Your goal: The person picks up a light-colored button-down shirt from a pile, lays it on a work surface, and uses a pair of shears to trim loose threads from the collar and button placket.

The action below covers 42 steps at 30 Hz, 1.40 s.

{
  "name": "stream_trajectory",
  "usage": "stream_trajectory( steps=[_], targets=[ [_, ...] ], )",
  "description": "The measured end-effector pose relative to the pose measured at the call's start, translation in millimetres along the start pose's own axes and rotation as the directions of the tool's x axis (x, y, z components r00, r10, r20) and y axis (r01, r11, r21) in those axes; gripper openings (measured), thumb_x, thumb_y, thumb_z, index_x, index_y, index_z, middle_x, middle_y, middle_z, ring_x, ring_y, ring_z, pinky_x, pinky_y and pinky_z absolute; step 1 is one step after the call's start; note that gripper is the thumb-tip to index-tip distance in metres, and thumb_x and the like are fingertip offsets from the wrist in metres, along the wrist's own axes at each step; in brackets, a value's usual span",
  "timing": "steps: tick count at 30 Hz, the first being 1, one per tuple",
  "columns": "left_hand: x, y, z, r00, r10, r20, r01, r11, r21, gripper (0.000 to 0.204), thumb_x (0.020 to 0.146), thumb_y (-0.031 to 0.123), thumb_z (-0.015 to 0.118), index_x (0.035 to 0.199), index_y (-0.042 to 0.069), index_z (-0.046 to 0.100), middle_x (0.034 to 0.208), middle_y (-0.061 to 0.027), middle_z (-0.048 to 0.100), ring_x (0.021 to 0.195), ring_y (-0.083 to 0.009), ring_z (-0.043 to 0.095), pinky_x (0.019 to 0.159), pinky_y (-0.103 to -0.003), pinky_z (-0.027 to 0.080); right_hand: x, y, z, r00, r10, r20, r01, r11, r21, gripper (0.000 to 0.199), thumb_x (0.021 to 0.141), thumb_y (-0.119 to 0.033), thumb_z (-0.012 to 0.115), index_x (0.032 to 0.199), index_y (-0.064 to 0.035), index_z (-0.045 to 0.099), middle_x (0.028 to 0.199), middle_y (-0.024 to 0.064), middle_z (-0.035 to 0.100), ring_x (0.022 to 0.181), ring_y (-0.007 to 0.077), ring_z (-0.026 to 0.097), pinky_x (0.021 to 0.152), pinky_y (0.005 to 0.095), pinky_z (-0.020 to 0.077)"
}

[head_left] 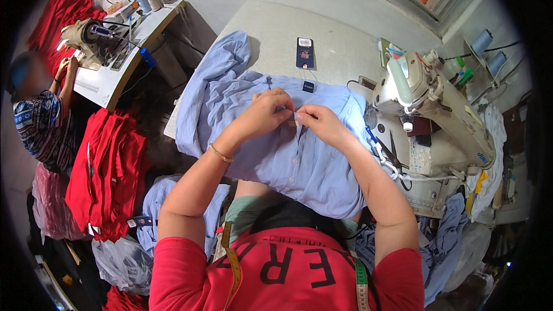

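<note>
Head view, left hand: the left hand [266, 114] rests on the light blue shirt [288, 155], fingers curled and pinching the cloth at the front placket near the collar.
Head view, right hand: the right hand [319, 124] lies just beside the left one, fingertips closed on a small pale tag [297, 118] held between the two hands.
Head view, shirt: the light blue shirt is spread over the near edge of the worktop [322, 34], its lower part hanging toward the person's lap and one sleeve bunched toward the worktop's left edge.
Head view, wrist: a thin bracelet [220, 153] sits on the left forearm.
Head view, hang tag: a dark blue hang tag [305, 53] lies flat on the worktop beyond the shirt, toward the far edge.
Head view, machine: a cream sewing machine [438, 109] stands at the worktop's right edge, just beside the shirt, with scissors [394, 152] lying at its base.
Head view, thread: pale blue thread cones [488, 50] stand near the far right corner.
Head view, tape: a measuring tape [233, 265] hangs around the person's neck over the red top.
Head view, left side: a stack of red garments [106, 173] lies well apart from the shirt; another person [43, 121] sits at a second sewing machine [95, 40] on a separate white table.
</note>
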<state>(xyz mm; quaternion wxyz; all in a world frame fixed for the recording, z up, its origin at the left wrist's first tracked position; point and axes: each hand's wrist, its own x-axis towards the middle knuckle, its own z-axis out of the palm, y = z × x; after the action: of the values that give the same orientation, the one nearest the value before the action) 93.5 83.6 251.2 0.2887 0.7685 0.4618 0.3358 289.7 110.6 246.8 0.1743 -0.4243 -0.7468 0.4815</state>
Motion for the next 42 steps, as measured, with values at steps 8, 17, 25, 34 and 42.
stream_trajectory(
  steps=[8,17,25,34,42],
  targets=[
    [-42,39,24,0.937,-0.027,-0.348,0.014,0.999,-0.041,0.016,0.072,0.010,0.067,0.081,0.000,0.057,0.080,-0.0100,0.054,0.072,-0.0261,0.055,0.067,-0.031,0.045,-14,-6,-1,1.000,0.019,0.011,-0.022,0.962,0.272,0.021,0.090,-0.022,0.054,0.084,-0.0025,0.060,0.074,-0.0074,0.050,0.071,0.0026,0.041,0.065,0.0191,0.0349],
    [-40,43,57,0.842,-0.038,-0.539,0.066,0.997,0.033,0.012,0.070,0.007,0.063,0.073,-0.004,0.059,0.085,-0.0128,0.056,0.080,-0.0289,0.055,0.070,-0.034,0.045,-23,3,13,0.982,-0.153,-0.114,0.176,0.957,0.232,0.023,0.089,-0.021,0.055,0.086,0.0009,0.061,0.073,-0.0016,0.058,0.068,0.0061,0.049,0.060,0.0234,0.0414],
    [-41,27,59,0.860,-0.277,-0.428,0.149,0.939,-0.309,0.008,0.072,0.005,0.059,0.072,-0.004,0.059,0.086,-0.0068,0.055,0.080,-0.0168,0.055,0.069,-0.029,0.044,-26,5,27,0.974,-0.113,-0.197,0.152,0.968,0.200,0.021,0.088,-0.019,0.056,0.086,0.0007,0.062,0.071,-0.0011,0.057,0.066,0.0053,0.048,0.058,0.0211,0.0390],
    [-47,29,53,0.875,-0.235,-0.423,0.131,0.956,-0.261,0.015,0.071,0.013,0.062,0.071,-0.002,0.063,0.097,-0.0119,0.057,0.081,-0.0261,0.055,0.073,-0.034,0.044,-24,13,26,0.972,-0.125,-0.200,0.180,0.941,0.288,0.020,0.088,-0.018,0.056,0.086,0.0004,0.062,0.069,-0.0016,0.056,0.064,0.0049,0.048,0.057,0.0207,0.0390],
    [-43,39,57,0.852,-0.241,-0.465,0.242,0.969,-0.058,0.014,0.071,0.012,0.060,0.073,-0.002,0.063,0.102,-0.0100,0.057,0.097,-0.0255,0.051,0.085,-0.035,0.038,-30,3,29,0.940,-0.226,-0.254,0.263,0.957,0.123,0.019,0.088,-0.018,0.057,0.085,0.0003,0.062,0.071,-0.0014,0.059,0.064,0.0051,0.050,0.057,0.0204,0.0391]
  ],
)
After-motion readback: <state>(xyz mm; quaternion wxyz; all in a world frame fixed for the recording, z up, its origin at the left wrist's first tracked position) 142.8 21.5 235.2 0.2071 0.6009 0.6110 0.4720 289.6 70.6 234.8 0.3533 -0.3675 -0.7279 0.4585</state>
